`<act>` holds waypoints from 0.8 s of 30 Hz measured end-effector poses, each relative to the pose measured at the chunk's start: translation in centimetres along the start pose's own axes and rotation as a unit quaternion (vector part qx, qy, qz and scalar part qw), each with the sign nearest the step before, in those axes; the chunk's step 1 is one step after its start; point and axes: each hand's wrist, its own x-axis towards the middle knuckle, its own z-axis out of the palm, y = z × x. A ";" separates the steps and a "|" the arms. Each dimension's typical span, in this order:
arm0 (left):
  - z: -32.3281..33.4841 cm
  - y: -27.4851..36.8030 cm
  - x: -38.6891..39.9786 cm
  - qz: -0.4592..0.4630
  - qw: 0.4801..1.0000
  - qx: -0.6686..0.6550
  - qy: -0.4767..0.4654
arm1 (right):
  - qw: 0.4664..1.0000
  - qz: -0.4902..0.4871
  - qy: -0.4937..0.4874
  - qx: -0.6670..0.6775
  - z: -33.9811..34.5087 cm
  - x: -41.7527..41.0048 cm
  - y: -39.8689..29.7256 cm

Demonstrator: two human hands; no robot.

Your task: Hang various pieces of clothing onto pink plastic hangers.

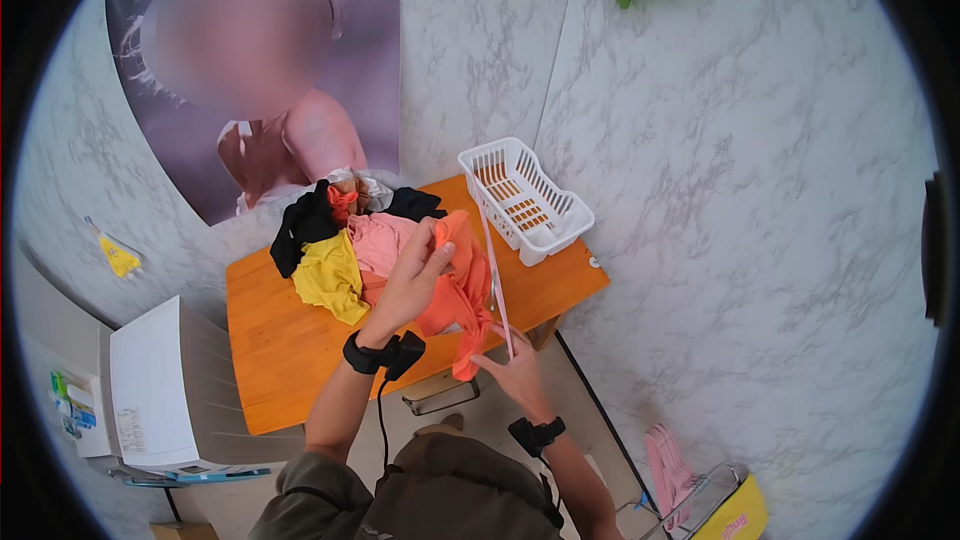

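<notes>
An orange garment (461,281) is stretched between my two hands above the wooden table (270,352). My left hand (412,274) pinches its upper part between thumb and fingers. Lower down and to the right, my right hand (517,371) holds a pink hanger (497,277), seen nearly edge-on, with the garment's lower end at its thumb. How far the hanger sits inside the cloth cannot be told. Beyond my left hand lies a heap of clothes: a yellow garment (334,277), a pink one (379,240), a black one (304,229) and others.
A white slatted plastic basket (574,229) stands at the table's back right, near the marbled wall (712,165). Several pink hangers (667,472) hang on a metal rack at lower right, beside a yellow item (731,514). A white appliance (154,390) stands left of the table.
</notes>
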 end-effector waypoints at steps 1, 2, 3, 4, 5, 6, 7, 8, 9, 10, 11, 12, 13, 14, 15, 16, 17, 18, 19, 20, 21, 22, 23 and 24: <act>0.4 -0.1 0.0 0.000 1.000 -0.001 0.000 | 0.999 -0.028 0.017 -0.007 0.3 0.3 -0.3; 0.9 -0.2 -0.1 -0.009 1.000 -0.019 -0.001 | 0.998 -0.057 0.033 -0.013 0.6 0.5 -0.6; 1.4 -0.1 0.0 -0.018 0.999 -0.038 -0.004 | 0.998 -0.055 0.035 -0.015 0.7 0.8 -0.7; 1.7 1.2 -0.3 -0.061 0.997 -0.050 -0.014 | 0.995 -0.065 0.065 -0.033 0.9 1.0 -0.8; 1.8 1.0 -0.3 -0.062 0.997 -0.052 -0.015 | 0.991 -0.074 0.095 -0.050 0.9 1.1 -0.8; 1.9 1.0 -0.4 -0.068 0.994 -0.082 -0.031 | 0.991 -0.075 0.097 -0.052 1.0 1.3 0.1; 2.1 1.0 -0.4 -0.075 0.990 -0.113 -0.049 | 0.990 -0.081 0.107 -0.051 1.0 1.5 1.5; 2.4 0.8 -0.1 -0.074 0.989 -0.115 -0.052 | 0.988 -0.088 0.117 -0.051 0.8 1.6 2.9; 2.2 0.3 0.2 -0.062 0.992 -0.103 -0.034 | 0.988 -0.088 0.114 -0.051 0.5 1.6 2.8; 2.0 -0.2 0.5 -0.051 0.994 -0.090 -0.016 | 0.990 -0.093 0.100 0.027 -0.1 1.6 2.7; 1.3 -0.8 0.9 -0.052 0.994 -0.091 -0.014 | 0.986 -0.096 0.086 0.104 -0.6 1.6 2.7; 0.2 -1.5 1.3 -0.043 0.989 -0.139 -0.014 | 0.986 -0.095 0.083 0.104 -1.1 1.4 1.9; -0.1 -1.5 1.7 -0.033 0.981 -0.188 -0.019 | 0.992 -0.081 0.057 0.084 -1.8 1.0 0.8; 0.0 -1.4 1.6 -0.051 0.980 -0.193 -0.009 | 0.995 -0.067 0.031 0.063 -2.2 0.9 0.2; 0.6 -1.0 1.6 -0.053 0.979 -0.195 -0.013 | 0.995 -0.065 0.035 0.062 -2.6 0.8 0.2; 1.3 -0.7 1.9 -0.039 0.985 -0.171 -0.002 | 0.989 -0.030 -0.011 0.148 -3.0 0.6 0.3; 1.8 -0.6 2.1 -0.026 0.989 -0.146 0.008 | 0.971 0.005 -0.057 0.232 -3.3 0.4 0.3; 1.8 -0.9 2.4 -0.025 0.989 -0.147 0.009 | 0.971 0.005 -0.057 0.231 -3.4 0.1 -0.2; 1.7 -1.6 2.8 -0.035 0.991 -0.122 0.039 | 0.966 -0.007 -0.043 0.254 -3.4 -0.4 -0.8; 1.6 -2.4 3.0 -0.045 0.992 -0.096 0.069 | 0.960 -0.019 -0.029 0.277 -3.5 -0.7 -1.3; 1.3 -3.4 3.1 -0.046 0.992 -0.098 0.065 | 0.960 -0.018 -0.025 0.277 -3.9 -1.0 -1.4; 0.4 -4.5 3.0 -0.074 0.993 -0.063 0.061 | 0.957 -0.013 -0.016 0.291 -4.2 -1.3 -1.5; -0.9 -6.0 2.8 -0.101 0.993 -0.028 0.057 | 0.952 -0.008 -0.008 0.305 -4.5 -1.6 -1.7; -3.0 -8.6 2.1 -0.128 0.991 0.027 0.021 | 0.952 -0.008 -0.010 0.307 -4.6 -1.7 -2.6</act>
